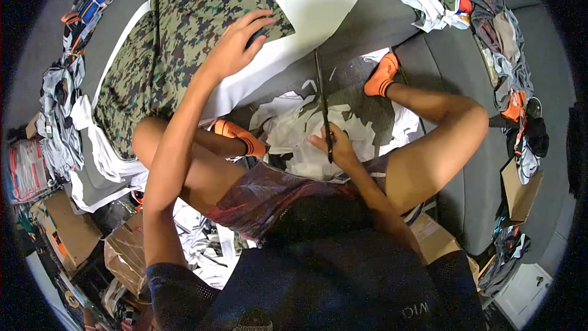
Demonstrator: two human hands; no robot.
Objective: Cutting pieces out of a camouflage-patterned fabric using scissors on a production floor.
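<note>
My left hand (236, 46) lies over a camouflage-patterned fabric (190, 30), thumb and fingers apart. A small dark patch shows between its thumb and fingers; whether it is an object or shadow I cannot tell. White material (318, 0) edges the fabric and spreads to its right. Between my bent legs, my right hand (338, 147) is closed around a long thin dark tool (322, 83). The tool points away from me, its far end near the edge of the white and grey cloth. Its kind is not clear from this angle.
White scraps (324, 138) are heaped on the floor between my orange-socked feet. Piles of clothing and cloth (61, 110) line the left, with more (508, 49) at the right. Cardboard boxes (128, 251) stand behind me at lower left, and a white box (523, 294) at lower right.
</note>
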